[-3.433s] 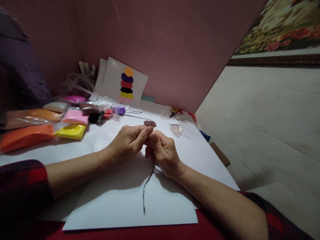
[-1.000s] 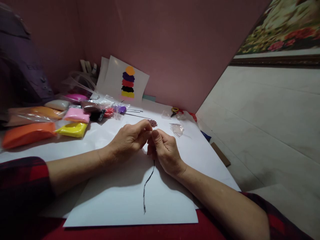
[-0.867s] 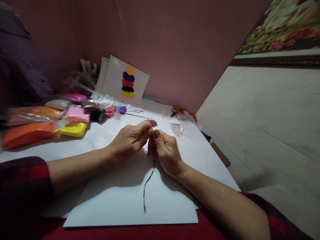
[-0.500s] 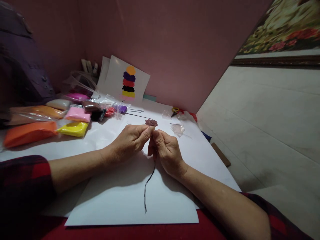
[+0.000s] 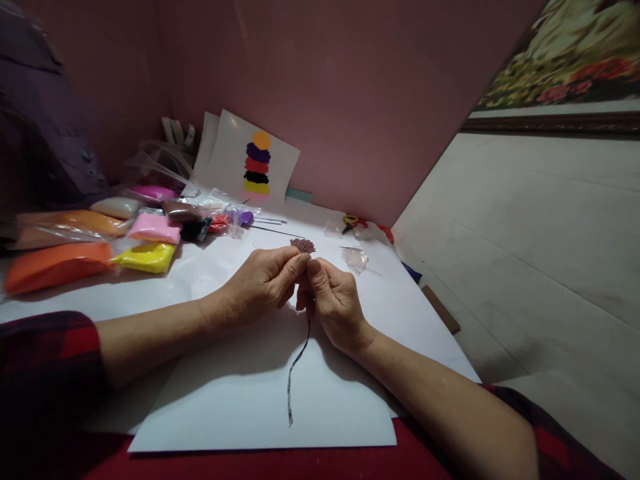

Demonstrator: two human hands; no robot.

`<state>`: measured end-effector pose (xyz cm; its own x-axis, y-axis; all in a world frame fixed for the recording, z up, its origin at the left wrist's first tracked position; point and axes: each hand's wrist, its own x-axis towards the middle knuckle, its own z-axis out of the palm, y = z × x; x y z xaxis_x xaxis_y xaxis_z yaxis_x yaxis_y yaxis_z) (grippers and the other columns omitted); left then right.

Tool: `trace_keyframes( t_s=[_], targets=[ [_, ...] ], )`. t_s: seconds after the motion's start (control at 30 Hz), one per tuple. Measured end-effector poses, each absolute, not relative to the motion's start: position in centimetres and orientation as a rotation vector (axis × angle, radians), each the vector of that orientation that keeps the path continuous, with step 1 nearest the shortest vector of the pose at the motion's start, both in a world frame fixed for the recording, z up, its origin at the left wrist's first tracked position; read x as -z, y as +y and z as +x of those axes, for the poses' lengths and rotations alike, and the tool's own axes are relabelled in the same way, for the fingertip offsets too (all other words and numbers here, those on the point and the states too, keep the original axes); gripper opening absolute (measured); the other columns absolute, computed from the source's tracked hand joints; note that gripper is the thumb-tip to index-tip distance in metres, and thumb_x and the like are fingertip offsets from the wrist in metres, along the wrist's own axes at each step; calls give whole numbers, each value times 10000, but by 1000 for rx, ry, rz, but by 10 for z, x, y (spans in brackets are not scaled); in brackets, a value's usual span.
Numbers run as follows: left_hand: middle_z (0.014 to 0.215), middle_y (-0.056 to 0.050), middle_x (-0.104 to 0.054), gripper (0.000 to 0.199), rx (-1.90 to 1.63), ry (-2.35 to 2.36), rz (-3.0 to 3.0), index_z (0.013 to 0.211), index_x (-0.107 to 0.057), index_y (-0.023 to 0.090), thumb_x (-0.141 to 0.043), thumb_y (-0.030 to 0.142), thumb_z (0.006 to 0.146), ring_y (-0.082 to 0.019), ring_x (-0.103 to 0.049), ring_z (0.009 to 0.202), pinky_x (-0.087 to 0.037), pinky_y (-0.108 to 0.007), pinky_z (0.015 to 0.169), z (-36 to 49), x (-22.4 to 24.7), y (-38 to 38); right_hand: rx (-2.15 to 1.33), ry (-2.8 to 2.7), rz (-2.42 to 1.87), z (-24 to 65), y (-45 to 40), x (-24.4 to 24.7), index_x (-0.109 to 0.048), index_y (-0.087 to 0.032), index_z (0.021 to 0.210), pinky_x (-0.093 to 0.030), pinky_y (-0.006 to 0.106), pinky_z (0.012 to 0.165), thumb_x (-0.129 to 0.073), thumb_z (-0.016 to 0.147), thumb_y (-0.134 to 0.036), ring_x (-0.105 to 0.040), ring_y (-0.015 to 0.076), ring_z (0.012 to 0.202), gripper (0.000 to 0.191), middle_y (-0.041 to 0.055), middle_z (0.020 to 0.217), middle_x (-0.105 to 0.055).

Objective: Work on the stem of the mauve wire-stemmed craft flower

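A small brownish-pink fringed piece, like a flower head [image 5: 303,245], shows just above the touching fingertips of both hands. My left hand [image 5: 273,277] pinches at its base with thumb and fingers. Against it, my right hand [image 5: 333,293] is closed, its thumb and fingers pressed together around the stem. A thin dark twisted stem [image 5: 291,373] hangs down below the right fingers over the white paper [image 5: 250,420]. The part of the stem between the fingers is hidden.
Bags of coloured clay, including an orange one [image 5: 60,268] and a yellow one [image 5: 146,258], lie at left. Behind stands a card with coloured patches [image 5: 280,160]. Thin dark wires [image 5: 275,231], yellow-handled scissors [image 5: 351,220] and a clear plastic piece [image 5: 355,260] lie farther back.
The fingertips have shifted very slightly around the stem. Both hands otherwise keep their places and their hold.
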<state>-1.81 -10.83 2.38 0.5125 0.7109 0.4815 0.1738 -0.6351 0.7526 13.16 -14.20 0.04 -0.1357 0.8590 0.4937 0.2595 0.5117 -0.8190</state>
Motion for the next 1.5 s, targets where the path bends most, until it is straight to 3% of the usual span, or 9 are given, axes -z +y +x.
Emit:
trace_keyframes(
  t_s=[0.23, 0.47, 0.7, 1.13, 1.5],
  targets=[
    [467, 62, -506, 337, -1075, 781, 2174, 673, -472, 191, -436, 393, 941, -97, -489, 481, -384, -209, 510, -21, -20, -104, -703, -1671, -965, 132, -142, -1, -550, -188, 717, -391, 221, 451, -416, 995, -496, -481, 71, 434, 437, -23, 550, -567],
    [558, 61, -504, 200, -1063, 774, 2180, 766, -480, 194, -453, 336, 906, -101, -476, 509, -386, -221, 525, -20, -23, -105, -724, -1634, -970, 132, -141, 1, -515, -198, 726, -376, 220, 442, -410, 997, -498, -479, 77, 437, 417, -30, 542, -557],
    [591, 36, -577, 246, -1068, 761, 2260, 721, -478, 190, -417, 312, 925, -105, -481, 538, -374, -231, 548, -21, -21, -105, -728, -1641, -954, 132, -141, 2, -501, -197, 696, -378, 233, 450, -391, 1001, -506, -463, 81, 419, 447, -28, 522, -548],
    [430, 62, -444, 413, -1114, 673, 2327, 564, -580, 167, -436, 266, 938, -65, -368, 408, -310, -193, 447, -21, -25, -108, -710, -1664, -952, 132, -141, 2, -521, -192, 639, -388, 235, 439, -368, 989, -553, -472, 80, 416, 526, -16, 531, -556],
    [364, 52, -443, 591, -1154, 615, 2081, 514, -615, 163, -441, 501, 966, -61, -366, 352, -297, -197, 397, -18, -28, -111, -808, -1651, -994, 132, -142, 2, -519, -191, 725, -395, 223, 433, -404, 955, -603, -477, 83, 415, 485, -24, 535, -548]
  ],
)
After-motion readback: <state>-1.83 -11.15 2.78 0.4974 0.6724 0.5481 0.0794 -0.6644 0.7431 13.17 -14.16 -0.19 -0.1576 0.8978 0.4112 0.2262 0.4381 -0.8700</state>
